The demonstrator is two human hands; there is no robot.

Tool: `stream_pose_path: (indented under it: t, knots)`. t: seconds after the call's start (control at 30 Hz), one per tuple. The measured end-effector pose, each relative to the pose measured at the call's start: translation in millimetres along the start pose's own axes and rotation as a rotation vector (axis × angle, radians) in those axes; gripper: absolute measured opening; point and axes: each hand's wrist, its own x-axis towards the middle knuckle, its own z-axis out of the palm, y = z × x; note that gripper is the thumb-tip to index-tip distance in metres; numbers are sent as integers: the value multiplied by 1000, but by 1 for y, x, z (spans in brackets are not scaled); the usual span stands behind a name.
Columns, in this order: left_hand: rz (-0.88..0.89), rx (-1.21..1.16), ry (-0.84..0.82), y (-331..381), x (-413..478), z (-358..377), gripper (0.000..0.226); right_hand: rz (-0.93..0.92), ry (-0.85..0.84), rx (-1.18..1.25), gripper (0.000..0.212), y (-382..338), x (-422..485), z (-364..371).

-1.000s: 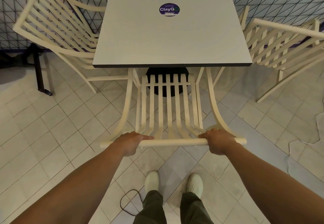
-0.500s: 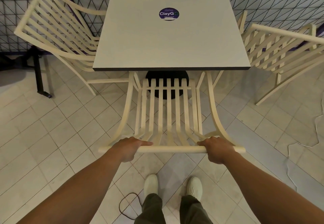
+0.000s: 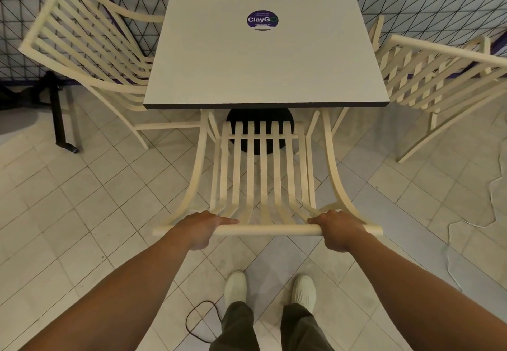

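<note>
A cream slatted chair [image 3: 263, 175] stands in front of me, its seat partly tucked under a grey square table [image 3: 263, 57]. My left hand [image 3: 201, 228] grips the left part of the chair's round top rail, fingers curled over it. My right hand [image 3: 338, 230] grips the right part of the same rail. My two feet in white shoes stand just behind the chair on the tiled floor.
A second cream chair [image 3: 90, 48] sits at the table's left side and a third [image 3: 439, 76] at its right. A round purple sticker [image 3: 262, 20] lies on the tabletop. A black mesh fence [image 3: 428, 2] runs behind. A black cable loop [image 3: 200, 323] and a white cable [image 3: 466, 227] lie on the floor.
The chair's top rail and both hands have come slightly nearer to me, and the chair has slid a little way out from under the table. Both grips are unchanged.
</note>
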Motion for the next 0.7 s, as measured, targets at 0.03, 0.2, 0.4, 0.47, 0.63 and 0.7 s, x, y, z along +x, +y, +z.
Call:
stream_pose_path:
  t: [0.03,0.2,0.4,0.47,0.63,0.7]
  knots:
    - [1,-5,-3,0,0,0,97,3,-3,-1,55,1,0,0]
    - [-6,-18,-2,-2,-1,1,89,7,-50,39,51,-1,0,-3]
    - [-11,-40,-8,16,-14,-6,84,69,-37,54,64,-8,-23,-14]
    - [27,-34,8,28,-18,-9,88,78,24,78,68,-12,-35,-14]
    - [117,26,-12,56,-21,-22,92,109,147,216,70,-19,-70,-7]
    - [155,80,-12,70,-19,-27,93,127,203,273,70,-20,-85,-2]
